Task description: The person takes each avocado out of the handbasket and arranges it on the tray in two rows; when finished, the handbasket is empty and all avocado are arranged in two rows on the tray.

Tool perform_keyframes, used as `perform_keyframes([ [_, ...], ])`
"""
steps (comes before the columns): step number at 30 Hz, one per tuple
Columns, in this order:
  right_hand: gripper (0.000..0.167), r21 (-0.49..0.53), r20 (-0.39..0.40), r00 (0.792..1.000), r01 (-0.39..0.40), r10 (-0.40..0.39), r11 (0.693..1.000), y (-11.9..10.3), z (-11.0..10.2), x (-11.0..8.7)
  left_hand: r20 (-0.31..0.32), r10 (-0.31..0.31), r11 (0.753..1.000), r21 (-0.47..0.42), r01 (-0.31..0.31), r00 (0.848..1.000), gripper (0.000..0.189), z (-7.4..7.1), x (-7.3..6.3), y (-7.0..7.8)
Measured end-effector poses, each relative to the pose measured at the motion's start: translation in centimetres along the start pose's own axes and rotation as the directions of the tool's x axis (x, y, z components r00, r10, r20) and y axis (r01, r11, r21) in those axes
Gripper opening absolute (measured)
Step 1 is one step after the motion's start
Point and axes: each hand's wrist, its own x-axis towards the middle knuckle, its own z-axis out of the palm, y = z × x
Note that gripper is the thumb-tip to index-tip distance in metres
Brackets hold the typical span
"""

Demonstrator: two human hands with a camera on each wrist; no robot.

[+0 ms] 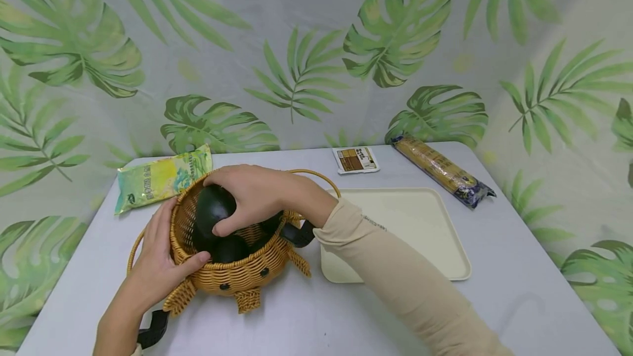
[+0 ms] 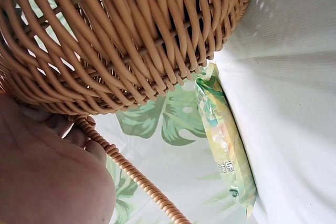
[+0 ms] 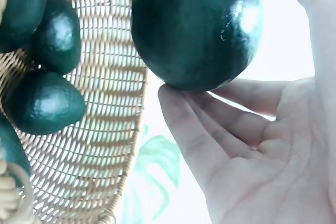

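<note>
My right hand holds a dark green avocado at the mouth of a wicker basket. In the right wrist view, fingertips press one side of this avocado and the thumb is on the other. My left hand grips the left side of the basket, its thumb over the front rim and its fingers along the outer wall. From the left wrist, those fingers show by the basket's handle. Several more avocados lie inside the basket.
A cream tray lies right of the basket, under the right forearm. Behind the basket is a green and yellow packet. A small flat brown and white pack and a long packet lie at the back right.
</note>
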Motion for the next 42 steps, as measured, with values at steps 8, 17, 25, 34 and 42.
perform_keyframes([
  [8, 0.084, 0.013, -0.074, 0.997, -0.004, 0.005, 1.000, -0.7, 0.0, -2.4, -0.001, -0.002, 1.000, 0.004, 0.002, 1.000, 0.114, -0.1, 0.0, -0.1],
  [17, 0.080, 0.075, -0.171, 0.985, 0.032, -0.019, 0.997, -0.3, 0.6, -4.5, -0.013, -0.004, 1.000, 0.000, 0.004, 1.000, 0.114, 0.0, 0.0, -0.1],
  [25, 0.082, 0.165, -0.300, 0.954, 0.081, -0.028, 0.983, 0.7, 1.9, -5.7, -0.027, 0.003, 1.000, 0.005, -0.002, 1.000, 0.115, 0.0, 0.0, -0.1],
  [34, 0.082, 0.205, -0.404, 0.914, 0.115, -0.023, 0.972, 0.7, 2.6, -7.8, -0.033, 0.003, 1.000, -0.003, -0.003, 0.999, 0.115, 0.1, 0.1, 0.0],
  [42, 0.081, 0.228, -0.466, 0.885, 0.130, -0.009, 0.965, 1.7, 2.8, -9.5, -0.042, 0.023, 1.000, -0.007, -0.023, 0.999, 0.115, 0.1, 0.0, -0.1],
])
